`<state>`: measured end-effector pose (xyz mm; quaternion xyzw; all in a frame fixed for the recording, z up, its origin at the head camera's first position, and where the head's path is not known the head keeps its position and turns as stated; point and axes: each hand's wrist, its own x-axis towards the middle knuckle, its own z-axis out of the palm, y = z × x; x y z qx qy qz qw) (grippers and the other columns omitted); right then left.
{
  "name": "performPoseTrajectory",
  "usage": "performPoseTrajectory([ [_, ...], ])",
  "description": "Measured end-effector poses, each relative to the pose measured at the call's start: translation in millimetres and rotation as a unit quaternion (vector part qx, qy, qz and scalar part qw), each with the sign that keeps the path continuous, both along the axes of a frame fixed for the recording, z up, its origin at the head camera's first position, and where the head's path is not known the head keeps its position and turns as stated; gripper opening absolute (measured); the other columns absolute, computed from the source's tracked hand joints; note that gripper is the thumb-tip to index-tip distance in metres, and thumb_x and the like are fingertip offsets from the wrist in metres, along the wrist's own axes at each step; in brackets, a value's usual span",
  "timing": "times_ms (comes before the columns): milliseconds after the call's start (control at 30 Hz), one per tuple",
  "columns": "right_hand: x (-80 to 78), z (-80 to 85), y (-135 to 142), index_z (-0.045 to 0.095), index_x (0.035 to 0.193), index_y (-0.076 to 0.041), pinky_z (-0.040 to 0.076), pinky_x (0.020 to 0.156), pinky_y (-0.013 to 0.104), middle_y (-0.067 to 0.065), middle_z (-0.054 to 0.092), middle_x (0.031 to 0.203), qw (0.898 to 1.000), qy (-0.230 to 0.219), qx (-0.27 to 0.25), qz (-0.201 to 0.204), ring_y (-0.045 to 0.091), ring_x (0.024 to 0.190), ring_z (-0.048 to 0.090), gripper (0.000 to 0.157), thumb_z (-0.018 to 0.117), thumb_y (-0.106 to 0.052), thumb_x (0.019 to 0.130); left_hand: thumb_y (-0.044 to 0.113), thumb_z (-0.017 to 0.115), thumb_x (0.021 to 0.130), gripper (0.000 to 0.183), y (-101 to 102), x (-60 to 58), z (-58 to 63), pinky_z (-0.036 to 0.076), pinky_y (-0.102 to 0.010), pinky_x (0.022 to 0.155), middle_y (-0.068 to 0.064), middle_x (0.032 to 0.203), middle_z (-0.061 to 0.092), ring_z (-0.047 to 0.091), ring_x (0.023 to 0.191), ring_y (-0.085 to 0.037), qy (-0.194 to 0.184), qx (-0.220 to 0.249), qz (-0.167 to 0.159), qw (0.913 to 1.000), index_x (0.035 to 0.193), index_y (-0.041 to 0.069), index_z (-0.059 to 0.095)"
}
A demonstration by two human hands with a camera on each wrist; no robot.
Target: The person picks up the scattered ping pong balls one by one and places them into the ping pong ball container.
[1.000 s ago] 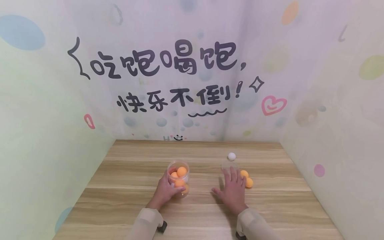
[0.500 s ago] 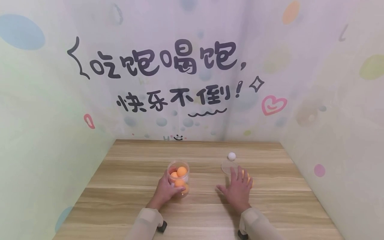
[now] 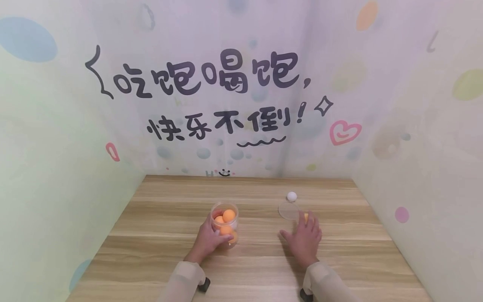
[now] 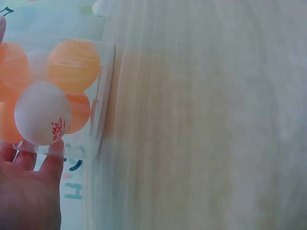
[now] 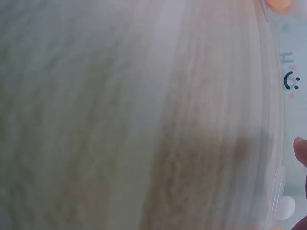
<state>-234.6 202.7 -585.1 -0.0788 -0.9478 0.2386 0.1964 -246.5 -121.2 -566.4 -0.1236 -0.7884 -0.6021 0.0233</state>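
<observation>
My left hand (image 3: 207, 239) grips a clear plastic jar (image 4: 104, 81) on the table, thumb across its near side. Inside are several orange ping-pong balls (image 3: 228, 216) and white ones; one white ball (image 4: 43, 115) bears red print in the left wrist view. To the right, my right hand (image 3: 306, 240) reaches over an orange ball (image 3: 306, 216), fingers spread and slightly bent, thumb apart. Most of that ball is hidden by the fingers. Only the thumb (image 5: 301, 151) and a little of the hand show at the right wrist view's edge.
A clear round lid (image 3: 288, 211) lies flat just left of the right fingertips. Behind it rests a white ping-pong ball (image 3: 292, 196). The wood-grain table (image 3: 181, 193) is bounded by printed walls (image 3: 241, 155) at the back and both sides.
My right hand has moved a little right and back toward me, from beside the lid to over the two orange balls, now mostly covered. The left hand and jar have stayed put.
</observation>
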Motion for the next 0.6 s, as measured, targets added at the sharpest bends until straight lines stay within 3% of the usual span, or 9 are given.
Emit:
performPoseTrajectory([
  [300, 3.5, 4.1, 2, 0.030, 0.147, -0.006, 0.020, 0.104, 0.066, 0.026, 0.023, 0.150, 0.999, -0.011, -0.029, -0.010, 0.046, 0.138, 0.015, 0.099, 0.084, -0.043, 0.072, 0.022, 0.091, 0.066, 0.091, 0, 0.3, 0.6, 0.041, -0.041, 0.103, -0.001, 0.131, 0.052, 0.051, 0.116, -0.019, -0.003, -0.002, 0.001, 1.0000, 0.140, 0.021, 0.038],
  [367, 3.7, 4.3, 3, 0.032, 0.146, -0.005, 0.022, 0.103, 0.066, 0.026, 0.024, 0.150, 0.999, -0.005, -0.030, -0.013, 0.047, 0.137, 0.016, 0.097, 0.084, -0.041, 0.073, 0.019, 0.091, 0.067, 0.090, 1, 5.4, 10.1, 0.042, -0.042, 0.102, -0.004, 0.131, 0.053, 0.052, 0.115, -0.021, 0.001, -0.003, 0.000, 1.0000, 0.140, 0.017, 0.039],
  [533, 3.8, 4.9, 3, 0.037, 0.142, -0.004, 0.025, 0.101, 0.067, 0.025, 0.028, 0.148, 0.999, 0.006, -0.035, -0.024, 0.047, 0.135, 0.022, 0.091, 0.085, -0.038, 0.072, 0.013, 0.090, 0.067, 0.089, 2, 5.7, 11.3, 0.042, -0.042, 0.102, -0.006, 0.132, 0.053, 0.052, 0.116, -0.022, 0.005, -0.001, 0.003, 1.0000, 0.141, 0.013, 0.040],
  [600, 4.0, 4.6, 3, 0.038, 0.142, -0.004, 0.026, 0.100, 0.066, 0.025, 0.030, 0.148, 0.999, 0.006, -0.036, -0.029, 0.047, 0.133, 0.024, 0.090, 0.085, -0.038, 0.073, 0.015, 0.091, 0.066, 0.090, 1, 0.9, 1.8, 0.042, -0.040, 0.102, -0.004, 0.132, 0.053, 0.052, 0.116, -0.020, 0.005, 0.001, 0.005, 1.0000, 0.141, 0.016, 0.040],
])
